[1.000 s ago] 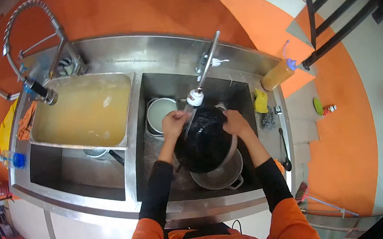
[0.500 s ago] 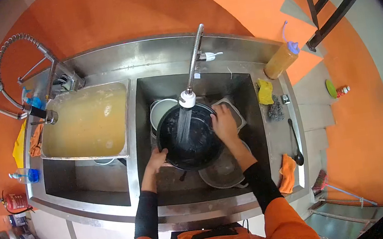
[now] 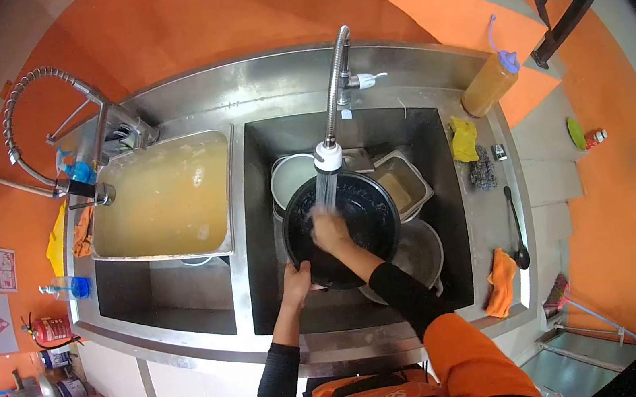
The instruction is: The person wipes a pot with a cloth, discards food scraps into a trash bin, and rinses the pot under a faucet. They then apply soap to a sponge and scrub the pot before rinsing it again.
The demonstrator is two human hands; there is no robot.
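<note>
A round black basin (image 3: 371,227) is tilted in the right sink bowl, under water from a flexible tap with a white spray head (image 3: 327,156). My left hand (image 3: 295,284) is closed on its near-left rim, thumb up over the edge. Inside the basin, right in the stream, my right hand (image 3: 329,233) lies over the inner surface, its fingers smeared by motion. Behind the basin at left is a pale round bowl (image 3: 287,172). To the right are a rectangular metal pan (image 3: 406,178) and, nearer me, a round metal pot (image 3: 425,252), partly covered.
A large tray (image 3: 233,202) of cloudy yellowish water covers part of the left sink. Along the right ledge lie a yellow cloth (image 3: 463,139), a steel scourer (image 3: 482,170), a black ladle (image 3: 518,239), an orange cloth (image 3: 501,284) and a squeeze bottle (image 3: 488,87).
My right hand has let go of the basin's right rim and moved left into the basin under the water. My left hand keeps hold of the rim. The view has shifted slightly.
</note>
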